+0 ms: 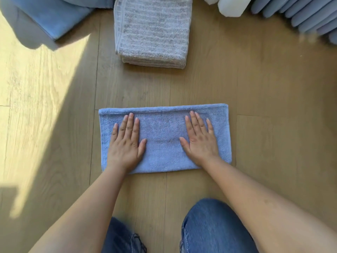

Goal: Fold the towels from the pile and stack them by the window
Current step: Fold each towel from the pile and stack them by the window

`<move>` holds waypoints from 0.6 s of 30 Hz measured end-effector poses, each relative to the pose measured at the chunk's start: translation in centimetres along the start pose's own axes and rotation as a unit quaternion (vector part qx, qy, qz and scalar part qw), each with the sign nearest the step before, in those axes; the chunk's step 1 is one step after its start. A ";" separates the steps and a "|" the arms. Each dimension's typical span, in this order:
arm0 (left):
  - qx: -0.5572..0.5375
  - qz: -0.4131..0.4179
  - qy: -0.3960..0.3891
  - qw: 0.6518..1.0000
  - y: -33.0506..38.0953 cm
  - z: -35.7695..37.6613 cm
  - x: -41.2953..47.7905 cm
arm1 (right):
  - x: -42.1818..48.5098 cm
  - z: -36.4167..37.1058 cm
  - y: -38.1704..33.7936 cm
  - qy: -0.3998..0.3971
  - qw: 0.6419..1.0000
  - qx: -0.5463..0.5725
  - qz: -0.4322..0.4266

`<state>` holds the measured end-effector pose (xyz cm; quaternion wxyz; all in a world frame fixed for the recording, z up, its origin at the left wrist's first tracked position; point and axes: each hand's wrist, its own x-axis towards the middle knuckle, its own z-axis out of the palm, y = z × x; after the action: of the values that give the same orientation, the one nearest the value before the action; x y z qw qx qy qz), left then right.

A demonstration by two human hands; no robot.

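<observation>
Both hands lie flat, palms down, fingers straight and close together, pressing on a folded blue towel (164,139) in the middle of the frame. Left hand (125,143) rests on the towel's left part, right hand (199,138) on its right part, with a bare strip of terry between them; neither grips anything. This towel is a long rectangle lying on the wooden floor (264,106), its folded edge toward the top of the frame. Above it, near the top centre, sits a stack of grey striped towels (153,31), well apart from the blue one. At the upper left lies another blue cloth (52,17), partly cut off by the frame edge. Knees in blue jeans (213,227) show at the bottom, and sunlight falls across the left of the floor.
</observation>
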<state>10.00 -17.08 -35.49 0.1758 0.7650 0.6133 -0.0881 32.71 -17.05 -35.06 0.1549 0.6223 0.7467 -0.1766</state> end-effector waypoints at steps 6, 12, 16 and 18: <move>-0.014 -0.078 0.010 0.997 -3.7 -0.1 -0.9 | -0.1 0.2 4.8 0.057 0.994 0.023 0.088; -0.002 -0.094 0.009 0.996 -3.4 0.1 -0.7 | -0.1 0.5 5.2 0.064 0.992 0.042 0.097; 0.016 -0.098 -0.009 0.995 -3.3 0.0 -0.7 | 0.0 0.5 5.7 0.043 0.995 0.039 0.081; 0.020 -0.112 -0.009 0.993 -2.7 -0.2 -0.7 | 0.0 0.3 5.7 0.035 0.995 0.048 0.076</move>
<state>7.22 -17.15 -35.49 0.1553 0.6939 0.6916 -0.1266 38.36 -16.27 -35.76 0.1119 0.6898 0.6929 -0.1778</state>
